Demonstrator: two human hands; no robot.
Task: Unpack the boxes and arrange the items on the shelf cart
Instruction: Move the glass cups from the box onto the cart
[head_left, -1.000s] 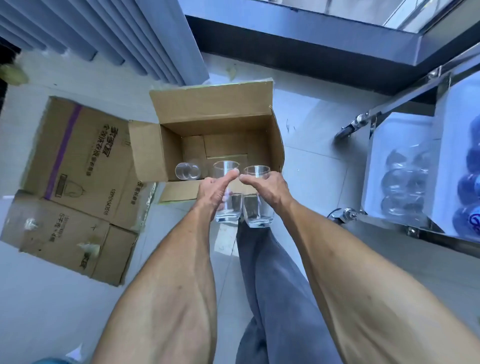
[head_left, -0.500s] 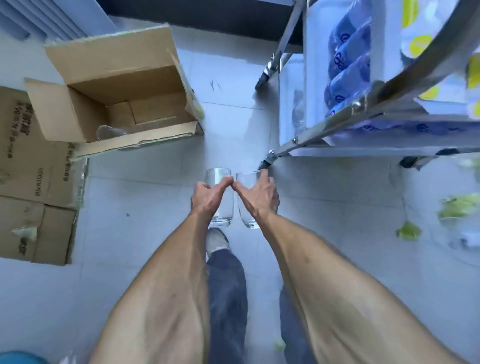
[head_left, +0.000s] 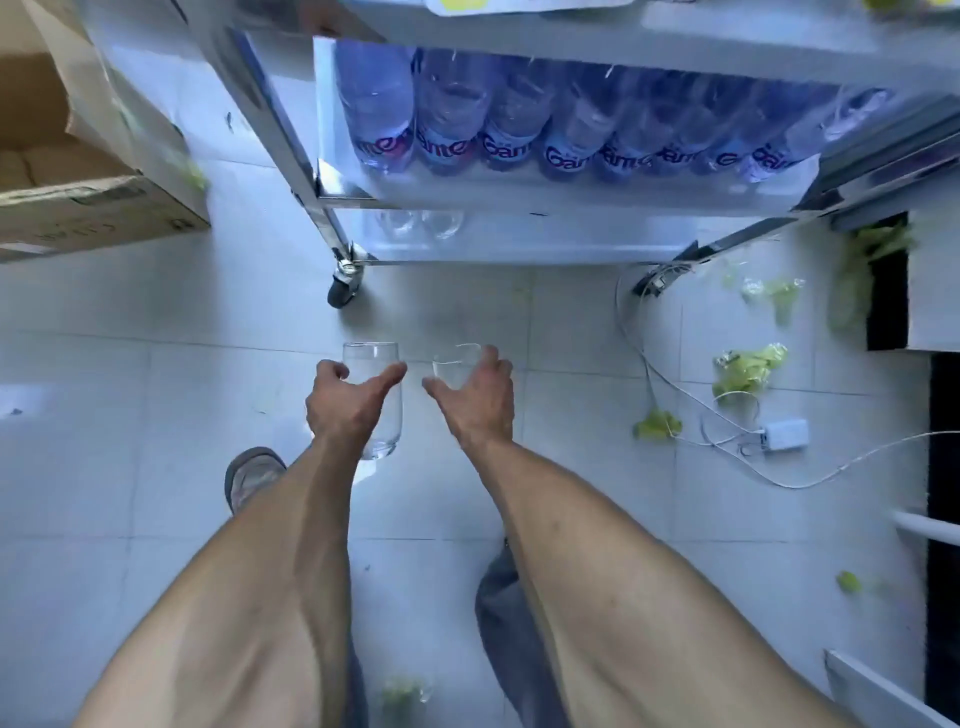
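Note:
My left hand (head_left: 348, 402) grips a clear drinking glass (head_left: 382, 415) from the side, held upright above the tiled floor. My right hand (head_left: 475, 397) grips a second clear glass (head_left: 454, 364), mostly hidden behind the fingers. Both glasses hang in front of the metal shelf cart (head_left: 332, 228). The cart's middle shelf holds a row of several blue-labelled water bottles (head_left: 509, 119). Two clear glasses (head_left: 421, 223) stand on its bottom shelf at the left. The open cardboard box (head_left: 98, 202) lies at the far left edge.
A cart caster wheel (head_left: 343, 286) sits just ahead of my left hand. White cables and a white adapter (head_left: 784, 434) lie on the floor at right among green plastic scraps (head_left: 748, 364). My shoe (head_left: 252, 475) is below my left forearm.
I have turned from the cardboard box to face the shelf cart, carrying both glasses. The hands have moved apart, so the glasses no longer sit side by side.

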